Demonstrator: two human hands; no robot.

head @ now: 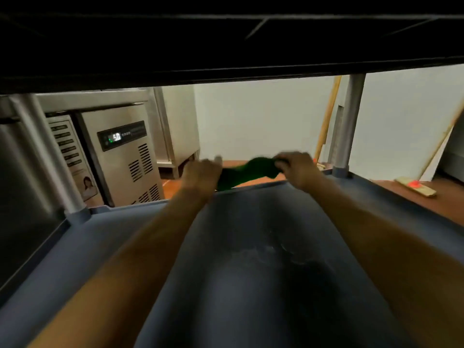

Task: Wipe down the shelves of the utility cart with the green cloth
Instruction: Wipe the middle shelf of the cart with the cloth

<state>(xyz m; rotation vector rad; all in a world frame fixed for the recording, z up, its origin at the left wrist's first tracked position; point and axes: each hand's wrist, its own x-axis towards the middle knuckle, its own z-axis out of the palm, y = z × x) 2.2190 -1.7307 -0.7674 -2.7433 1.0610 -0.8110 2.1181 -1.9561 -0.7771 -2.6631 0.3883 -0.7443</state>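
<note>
At shelf [251, 217] rim: hands [200, 173] [297, 169] (both) grip cloth [241, 173].

"50" in lit digits on the steel refrigeration unit's [120, 156] black control panel [122, 135]; other labels illegible

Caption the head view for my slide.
Left hand and right hand hold the green cloth at the shelf's far edge.

both bare arms stretch straight ahead, side by side; left hand [200, 173] and right hand [296, 169], knuckles up, each grip an end of the green cloth [241, 174].
</note>
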